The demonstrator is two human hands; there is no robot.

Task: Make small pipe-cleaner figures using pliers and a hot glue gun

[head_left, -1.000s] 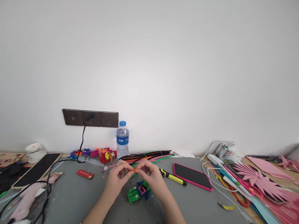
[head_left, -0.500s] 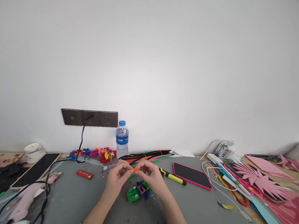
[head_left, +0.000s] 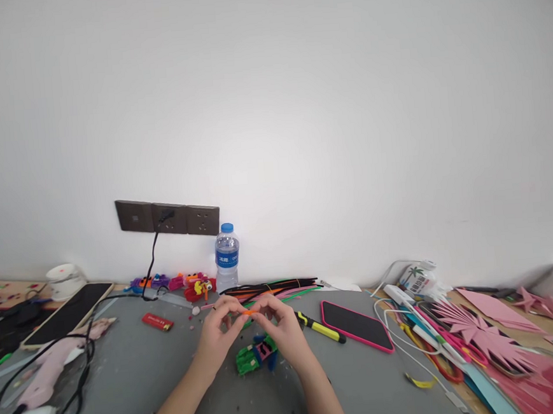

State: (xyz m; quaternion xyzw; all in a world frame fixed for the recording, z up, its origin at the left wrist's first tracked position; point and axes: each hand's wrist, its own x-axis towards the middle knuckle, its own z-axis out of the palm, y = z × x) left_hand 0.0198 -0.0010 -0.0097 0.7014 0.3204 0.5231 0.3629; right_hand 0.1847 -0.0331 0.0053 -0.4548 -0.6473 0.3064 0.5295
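Note:
My left hand (head_left: 219,334) and my right hand (head_left: 281,331) meet above the grey mat (head_left: 141,377), and both pinch a short orange pipe cleaner piece (head_left: 249,312) between fingertips. Just below the hands a small green, blue and pink pipe cleaner figure (head_left: 256,355) lies on the mat. A bundle of long pipe cleaners (head_left: 273,288) in black, orange, pink and green lies behind the hands by the wall.
A water bottle (head_left: 227,257) stands at the wall under a socket strip (head_left: 168,217). A yellow utility knife (head_left: 319,327) and a pink-cased phone (head_left: 356,325) lie to the right. Pink paper cutouts (head_left: 488,337), cables and scissors crowd the right side; a tablet (head_left: 67,314), a red lighter (head_left: 157,321) and a black cable lie to the left.
The hands stay together on the orange piece, with only slight finger movement. The view has shifted a little.

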